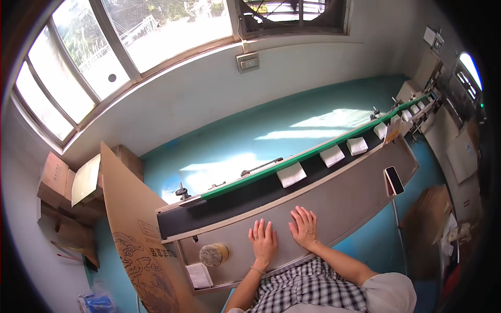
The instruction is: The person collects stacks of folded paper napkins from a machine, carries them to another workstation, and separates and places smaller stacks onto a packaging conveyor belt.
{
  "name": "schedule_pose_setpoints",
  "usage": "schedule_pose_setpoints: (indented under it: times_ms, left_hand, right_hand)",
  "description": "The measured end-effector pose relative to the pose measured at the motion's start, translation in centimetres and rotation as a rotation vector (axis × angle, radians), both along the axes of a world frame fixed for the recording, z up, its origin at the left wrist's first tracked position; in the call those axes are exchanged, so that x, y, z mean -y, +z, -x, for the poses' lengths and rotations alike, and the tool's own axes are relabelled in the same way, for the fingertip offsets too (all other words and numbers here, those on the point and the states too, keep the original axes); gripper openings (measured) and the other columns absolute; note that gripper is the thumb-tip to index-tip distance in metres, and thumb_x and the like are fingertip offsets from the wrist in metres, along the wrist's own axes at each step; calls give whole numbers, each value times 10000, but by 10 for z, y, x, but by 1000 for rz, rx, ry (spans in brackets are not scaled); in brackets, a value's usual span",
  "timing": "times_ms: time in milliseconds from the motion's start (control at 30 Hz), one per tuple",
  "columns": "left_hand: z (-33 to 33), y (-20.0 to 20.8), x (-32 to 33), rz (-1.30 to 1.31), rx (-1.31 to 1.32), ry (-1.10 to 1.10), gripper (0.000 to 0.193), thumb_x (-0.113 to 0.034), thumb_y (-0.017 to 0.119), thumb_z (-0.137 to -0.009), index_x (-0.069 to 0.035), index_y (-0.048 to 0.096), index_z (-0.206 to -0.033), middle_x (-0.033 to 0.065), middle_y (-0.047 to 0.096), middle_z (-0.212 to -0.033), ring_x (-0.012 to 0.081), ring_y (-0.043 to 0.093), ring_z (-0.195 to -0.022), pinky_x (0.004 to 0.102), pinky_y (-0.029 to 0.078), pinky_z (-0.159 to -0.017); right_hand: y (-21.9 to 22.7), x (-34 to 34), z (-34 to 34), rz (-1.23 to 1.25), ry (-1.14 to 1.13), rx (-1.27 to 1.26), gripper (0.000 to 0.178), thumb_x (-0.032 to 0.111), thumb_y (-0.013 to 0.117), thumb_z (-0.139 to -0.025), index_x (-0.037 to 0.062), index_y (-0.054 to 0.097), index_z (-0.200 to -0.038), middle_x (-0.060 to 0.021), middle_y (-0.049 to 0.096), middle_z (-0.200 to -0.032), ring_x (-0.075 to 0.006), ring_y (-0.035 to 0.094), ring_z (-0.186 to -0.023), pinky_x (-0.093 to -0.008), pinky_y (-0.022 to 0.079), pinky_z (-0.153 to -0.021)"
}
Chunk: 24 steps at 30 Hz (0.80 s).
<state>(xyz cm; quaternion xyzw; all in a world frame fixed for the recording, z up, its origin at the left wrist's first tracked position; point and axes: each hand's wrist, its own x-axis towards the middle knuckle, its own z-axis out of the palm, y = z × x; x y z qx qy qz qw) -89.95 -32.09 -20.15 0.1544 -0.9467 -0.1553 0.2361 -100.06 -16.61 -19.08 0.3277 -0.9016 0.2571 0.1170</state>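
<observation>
White packets (291, 175) lie spaced along the conveyor belt (224, 209), beyond the hands. A skewed packet could catch the green guide rail (261, 173) and jam. Left hand (264, 244) and right hand (303, 228) rest empty, fingers slightly spread. Packets: flat, squarish. Belt: smooth, black. Bench (339, 208): flat, grey-brown. Tape roll (213, 254): cylindrical.

The black belt (235, 199) carries white packs (291, 175) — spaced apart.

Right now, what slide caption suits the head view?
Left hand and right hand rest beside a belt carrying white packets.
</observation>
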Motion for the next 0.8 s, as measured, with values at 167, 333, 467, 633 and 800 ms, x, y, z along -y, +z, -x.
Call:
schedule_pose_setpoints:
  times_ms: [167,333,467,633,800]
  left_hand:
    - [-5,-3,7,6,-13,2,373,-242,628,-914,-105,606,-1260,133,500,-1417,310,404,-1372,519,263,-1122]
    - [-12,-5,14,-21,-12,-11,384,-245,628,-913,-105,603,-1270,136,497,-1418,311,397,-1378,523,257,-1128]
    - [-11,1,19,-14,-26,-12,383,-244,621,-916,-107,603,-1273,130,493,-1429,304,396,-1383,510,259,-1131]
    - [-6,-17,31,-34,-55,19,422,-268,611,-927,-120,571,-1321,116,480,-1451,287,385,-1400,514,254,-1148]
    - [-15,-10,19,-154,100,5,515,-283,624,-910,-115,517,-1385,127,448,-1477,319,334,-1427,541,246,-1162]
  right_hand:
    - [0,12,-6,-20,-4,-28,468,272,628,-892,106,543,-1321,-125,483,-1435,-310,425,-1341,-523,295,-1107]
    - [-7,19,-13,-19,-19,-22,441,290,592,-908,113,558,-1310,-121,501,-1422,-313,438,-1335,-523,290,-1113]
    - [-8,22,-11,-10,-31,-43,435,299,571,-919,114,560,-1314,-127,505,-1419,-316,438,-1337,-523,286,-1118]
    - [-9,36,-2,-8,18,-51,421,292,566,-921,99,563,-1296,-136,512,-1402,-321,443,-1328,-516,287,-1113]
    - [-17,40,20,-4,48,-147,399,253,560,-928,87,563,-1291,-132,524,-1392,-324,442,-1326,-486,283,-1113]
